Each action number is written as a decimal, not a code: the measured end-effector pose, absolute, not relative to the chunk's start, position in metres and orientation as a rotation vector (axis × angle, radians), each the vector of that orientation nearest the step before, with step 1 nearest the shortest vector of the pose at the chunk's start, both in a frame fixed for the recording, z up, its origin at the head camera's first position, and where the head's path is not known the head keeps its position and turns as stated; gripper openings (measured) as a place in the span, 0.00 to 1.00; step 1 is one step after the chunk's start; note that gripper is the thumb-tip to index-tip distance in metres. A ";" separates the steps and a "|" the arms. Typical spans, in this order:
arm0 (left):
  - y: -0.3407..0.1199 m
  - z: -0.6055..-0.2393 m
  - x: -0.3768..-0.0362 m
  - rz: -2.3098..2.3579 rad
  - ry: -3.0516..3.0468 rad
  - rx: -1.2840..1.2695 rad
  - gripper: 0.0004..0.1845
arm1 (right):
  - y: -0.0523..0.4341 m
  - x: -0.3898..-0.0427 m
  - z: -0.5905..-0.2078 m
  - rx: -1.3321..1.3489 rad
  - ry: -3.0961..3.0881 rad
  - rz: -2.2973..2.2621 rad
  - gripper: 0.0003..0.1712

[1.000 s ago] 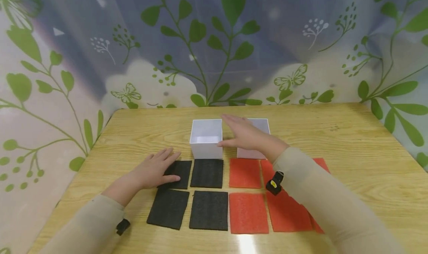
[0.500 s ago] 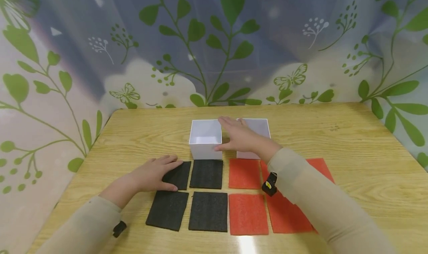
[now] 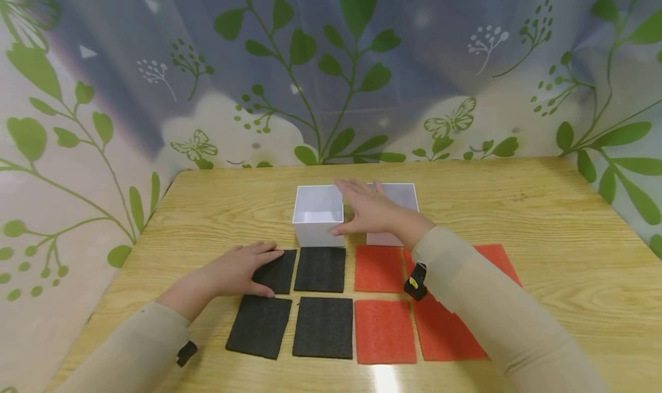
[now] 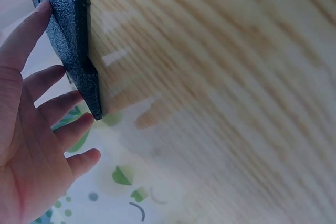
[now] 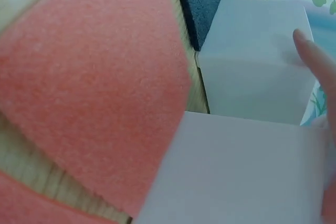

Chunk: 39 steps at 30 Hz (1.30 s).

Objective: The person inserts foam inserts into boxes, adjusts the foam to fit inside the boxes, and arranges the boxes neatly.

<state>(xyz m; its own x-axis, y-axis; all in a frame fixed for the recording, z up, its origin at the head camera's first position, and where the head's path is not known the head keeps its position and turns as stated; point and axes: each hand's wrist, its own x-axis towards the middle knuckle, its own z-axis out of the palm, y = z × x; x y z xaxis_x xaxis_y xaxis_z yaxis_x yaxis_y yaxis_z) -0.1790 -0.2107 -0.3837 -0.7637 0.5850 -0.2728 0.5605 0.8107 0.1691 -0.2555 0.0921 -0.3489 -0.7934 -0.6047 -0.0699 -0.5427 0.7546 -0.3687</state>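
Observation:
My left hand (image 3: 247, 268) lies flat, fingers straight, on the far-left black foam pad (image 3: 279, 272). In the left wrist view the left hand (image 4: 37, 129) spreads its fingers beside that black pad's edge (image 4: 79, 51). My right hand (image 3: 369, 210) hovers with straight fingers between two open white boxes. Its thumb touches the left box (image 3: 316, 229), and its palm covers part of the right box (image 3: 400, 196). The right wrist view shows a fingertip (image 5: 315, 59) against the left box (image 5: 252, 77), with the right box (image 5: 236, 171) closer.
Three more black pads (image 3: 320, 269) (image 3: 258, 326) (image 3: 323, 327) and several red pads (image 3: 378, 268) (image 3: 385, 331) lie in rows on the wooden table (image 3: 543, 209). A leaf-patterned curtain (image 3: 331, 65) closes off the back and sides.
My right hand has drifted slightly left, towards the left white box. My left hand has settled a little lower on the black pad.

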 end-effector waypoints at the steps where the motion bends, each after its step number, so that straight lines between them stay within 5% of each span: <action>1: -0.211 -0.383 -0.179 0.113 2.682 0.889 0.47 | 0.092 -0.256 -0.349 -0.909 2.758 -0.518 0.63; 39: -0.212 -0.385 -0.184 0.193 2.721 0.977 0.43 | 0.092 -0.260 -0.354 -0.816 2.789 -0.572 0.66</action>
<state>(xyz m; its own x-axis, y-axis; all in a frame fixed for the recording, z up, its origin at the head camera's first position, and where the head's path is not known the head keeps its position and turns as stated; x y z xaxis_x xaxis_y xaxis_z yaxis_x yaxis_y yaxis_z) -0.1838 -0.2123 -0.3846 -0.7464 0.6400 -0.1827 0.6079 0.7673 0.2044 -0.2598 0.0916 -0.3542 -0.8332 -0.5493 -0.0630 -0.4801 0.7753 -0.4103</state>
